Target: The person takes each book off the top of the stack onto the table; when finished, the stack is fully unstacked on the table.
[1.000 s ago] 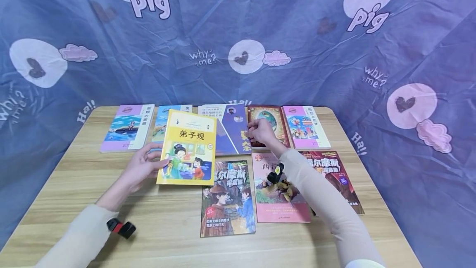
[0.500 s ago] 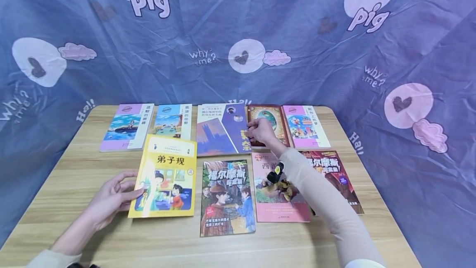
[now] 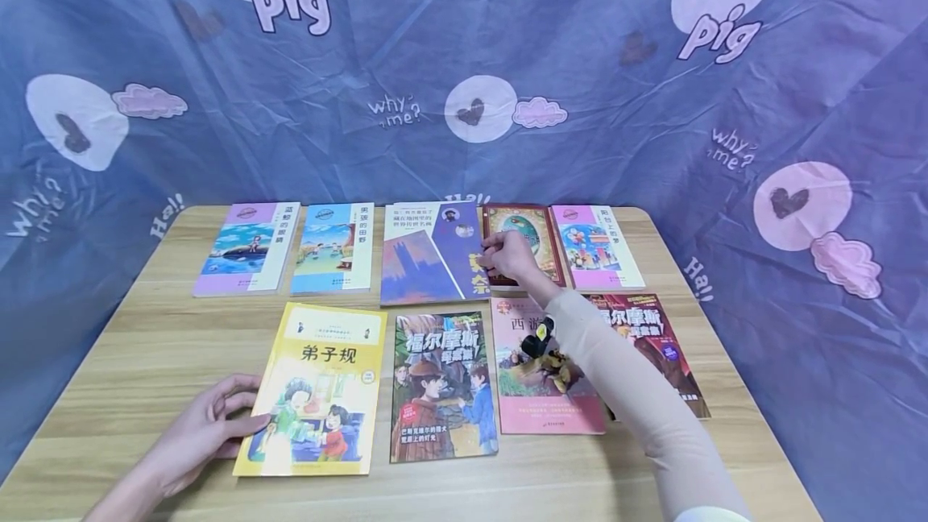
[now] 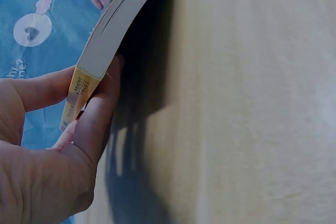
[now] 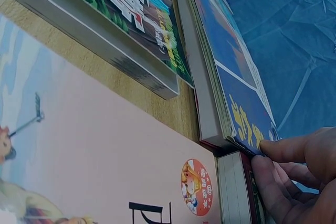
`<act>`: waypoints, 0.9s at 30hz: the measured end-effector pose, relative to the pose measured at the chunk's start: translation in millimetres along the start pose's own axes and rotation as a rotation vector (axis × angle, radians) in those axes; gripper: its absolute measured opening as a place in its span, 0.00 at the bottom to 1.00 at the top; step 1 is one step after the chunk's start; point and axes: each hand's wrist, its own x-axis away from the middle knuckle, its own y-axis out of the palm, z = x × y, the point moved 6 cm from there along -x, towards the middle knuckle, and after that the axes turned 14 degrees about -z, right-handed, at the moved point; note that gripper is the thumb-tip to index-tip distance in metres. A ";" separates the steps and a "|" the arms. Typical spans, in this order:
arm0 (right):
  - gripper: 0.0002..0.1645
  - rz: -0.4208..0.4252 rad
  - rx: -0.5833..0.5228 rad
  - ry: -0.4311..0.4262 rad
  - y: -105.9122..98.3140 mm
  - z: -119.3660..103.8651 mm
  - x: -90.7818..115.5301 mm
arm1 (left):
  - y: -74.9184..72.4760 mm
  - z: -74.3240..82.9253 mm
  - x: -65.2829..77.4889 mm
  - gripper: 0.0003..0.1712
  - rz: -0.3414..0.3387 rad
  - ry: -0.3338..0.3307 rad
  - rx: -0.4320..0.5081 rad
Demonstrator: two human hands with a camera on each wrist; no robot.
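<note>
My left hand (image 3: 190, 435) grips a yellow-bordered book (image 3: 313, 393) by its spine edge, at the front left of the table in the head view. Seen from the left wrist, the book's page block (image 4: 113, 38) slants over the wood with a shadow underneath, fingers below and thumb on the cover side. At the back middle, my right hand (image 3: 513, 261) pinches the right edge of a purple-and-white book (image 3: 424, 264). Its fingertips (image 5: 270, 148) meet at that book's corner in the right wrist view, close over the dark red book (image 3: 540, 224) beside it.
Along the back of the table (image 3: 145, 361) lie a pink-and-blue book (image 3: 242, 252), a light blue book (image 3: 329, 252) and another pink one (image 3: 594, 248). In front are a dark detective book (image 3: 444, 393), a pink book (image 3: 551, 413) and a dark red detective book (image 3: 674, 361). A blue curtain (image 3: 464, 39) hangs behind.
My left hand has brought the yellow book down and leftward toward the front of the table, uncovering the light blue book and the detective book. The right hand has stayed in place.
</note>
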 end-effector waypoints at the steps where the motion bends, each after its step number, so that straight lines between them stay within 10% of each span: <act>1: 0.19 0.001 0.002 0.000 -0.2 0.2 0.0 | 0.2 -1.4 -0.7 0.37 0.009 -0.012 0.004; 12: 0.20 0.004 -0.014 -0.002 0.1 0.8 0.4 | 0.9 -0.7 -10.1 0.42 0.101 -0.072 -0.062; 19: 0.18 0.003 -0.015 -0.004 0.4 0.6 -1.1 | -11.2 20.9 -10.1 0.40 0.179 -0.187 -0.406; 27: 0.20 0.006 -0.014 -0.017 0.7 -0.7 -0.3 | -27.7 62.3 -27.2 0.38 0.175 -0.057 -0.469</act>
